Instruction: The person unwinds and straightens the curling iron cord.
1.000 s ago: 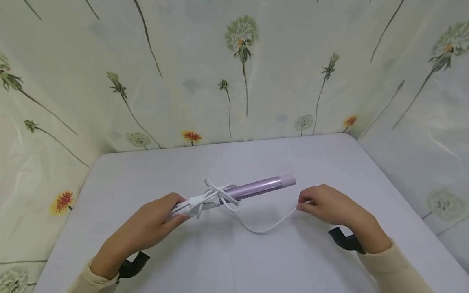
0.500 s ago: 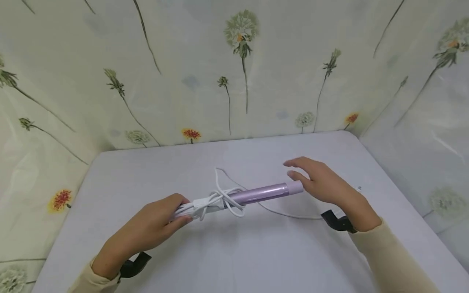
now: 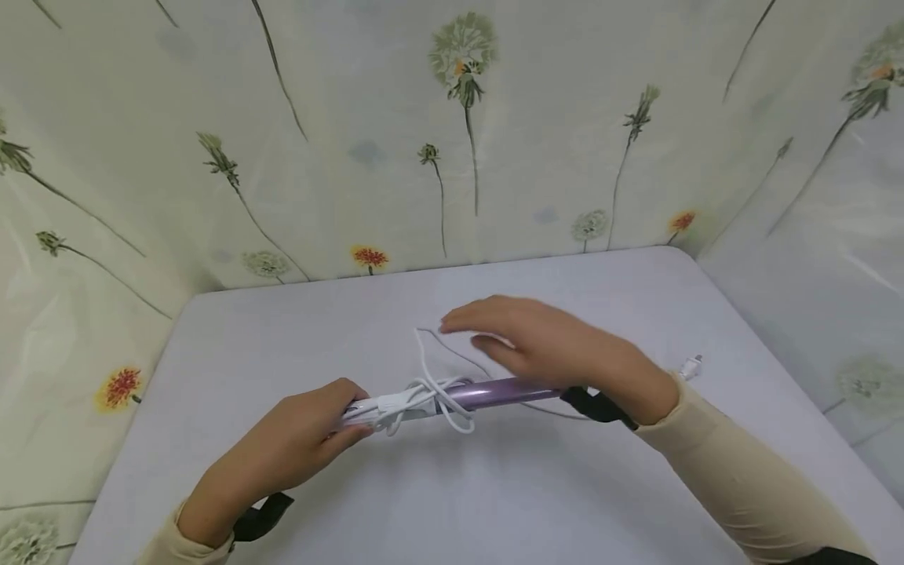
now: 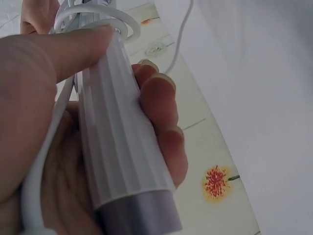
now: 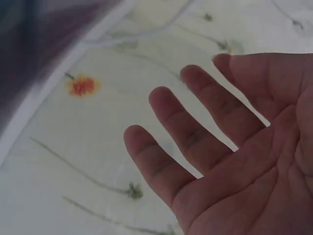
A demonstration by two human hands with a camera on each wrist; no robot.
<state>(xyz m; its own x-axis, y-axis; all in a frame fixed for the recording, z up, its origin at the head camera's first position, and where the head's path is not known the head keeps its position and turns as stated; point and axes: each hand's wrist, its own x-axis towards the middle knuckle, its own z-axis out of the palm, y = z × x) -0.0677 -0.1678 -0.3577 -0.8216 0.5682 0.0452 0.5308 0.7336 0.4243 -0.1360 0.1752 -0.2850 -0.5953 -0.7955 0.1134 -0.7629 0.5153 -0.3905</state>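
My left hand [image 3: 289, 431] grips the handle of a curling iron [image 3: 487, 394] with a purple barrel, pointing right above the table. In the left wrist view the ribbed white handle [image 4: 120, 127] lies between thumb and curled fingers, with a greyish-purple end [image 4: 142, 213]. A white cord [image 3: 424, 362] is looped loosely around the middle of the iron. Its loose length runs behind the barrel to a plug [image 3: 690, 367] beyond the right forearm. My right hand [image 3: 544, 345] is over the barrel and hides its tip. Its fingers are spread and hold nothing in the right wrist view.
A white-covered table [image 3: 395, 502] spreads beneath both hands. Behind it and along both sides hangs a pale sheet [image 3: 537, 141] printed with dandelions. Black straps [image 3: 257, 518] sit at the wrists.
My right hand has let go of the loose cord and moved left over the barrel. The cord now trails behind the iron to the right. My left hand keeps its grip on the handle.
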